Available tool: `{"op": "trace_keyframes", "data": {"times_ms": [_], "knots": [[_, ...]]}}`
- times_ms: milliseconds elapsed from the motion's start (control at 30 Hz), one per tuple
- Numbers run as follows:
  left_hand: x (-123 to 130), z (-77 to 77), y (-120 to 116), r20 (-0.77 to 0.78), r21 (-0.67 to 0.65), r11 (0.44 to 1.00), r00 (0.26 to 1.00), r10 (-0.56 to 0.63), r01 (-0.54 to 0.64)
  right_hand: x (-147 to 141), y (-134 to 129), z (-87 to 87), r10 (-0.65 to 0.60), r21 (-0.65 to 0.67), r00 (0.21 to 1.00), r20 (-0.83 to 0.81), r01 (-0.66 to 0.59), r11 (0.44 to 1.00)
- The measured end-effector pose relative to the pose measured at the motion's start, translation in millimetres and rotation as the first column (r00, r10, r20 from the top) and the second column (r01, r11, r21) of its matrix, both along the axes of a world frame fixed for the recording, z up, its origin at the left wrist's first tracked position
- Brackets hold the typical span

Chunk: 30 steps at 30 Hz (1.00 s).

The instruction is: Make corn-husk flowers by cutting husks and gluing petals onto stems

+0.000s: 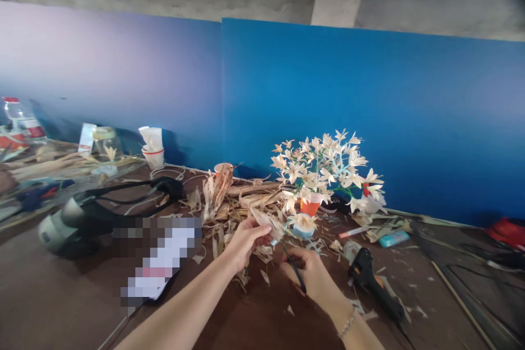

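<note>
My left hand (249, 241) pinches a pale piece of dried husk (264, 224) between thumb and fingers, near the middle of the table. Just right of it, my right hand (305, 270) is closed around dark-handled scissors (294, 268), their tip pointing up and left toward the husk. Behind both hands lies a heap of dried husks (246, 197). A bunch of cream husk flowers (324, 167) stands in an orange and white paper cup (310, 204) beyond my right hand.
A black glue gun (373, 284) lies right of my right hand, near a teal packet (394, 238). At left are a blurred-out flat object (162, 262) and a black and white strapped device (77, 224). White cups (153, 156) stand by the blue partition (348, 82).
</note>
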State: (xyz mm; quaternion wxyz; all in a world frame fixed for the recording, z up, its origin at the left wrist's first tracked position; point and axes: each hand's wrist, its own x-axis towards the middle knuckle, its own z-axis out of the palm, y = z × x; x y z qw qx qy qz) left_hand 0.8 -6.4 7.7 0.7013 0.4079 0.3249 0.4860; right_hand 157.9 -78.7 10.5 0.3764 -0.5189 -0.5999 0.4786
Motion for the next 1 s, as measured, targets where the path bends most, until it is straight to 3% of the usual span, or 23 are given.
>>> {"op": "trace_keyframes", "data": {"times_ms": [433, 700, 867, 1000], "knots": [[-1, 0.8, -1, 0.030, -0.015, 1.000, 1.000, 0.000, 0.000, 1, 2, -5.1, -0.016, -0.026, 1.000, -0.016, 0.016, 1.000], [-8, 5.6, 4, 0.140, 0.037, 0.985, 0.977, 0.164, -0.170, 4, -2, -0.5, 0.049, -0.114, 0.996, -0.074, -0.057, 0.992], [-10, 10.7, 4, 0.051, 0.083, 0.982, 0.985, 0.166, -0.170, 9, -5, 3.3, 0.104, -0.134, 0.974, -0.202, -0.133, 0.982], [-9, 12.1, 1, -0.048, 0.138, 0.984, 0.992, 0.117, -0.109, 10, -4, 3.4, 0.051, -0.140, 0.980, -0.191, -0.079, 0.987]]}}
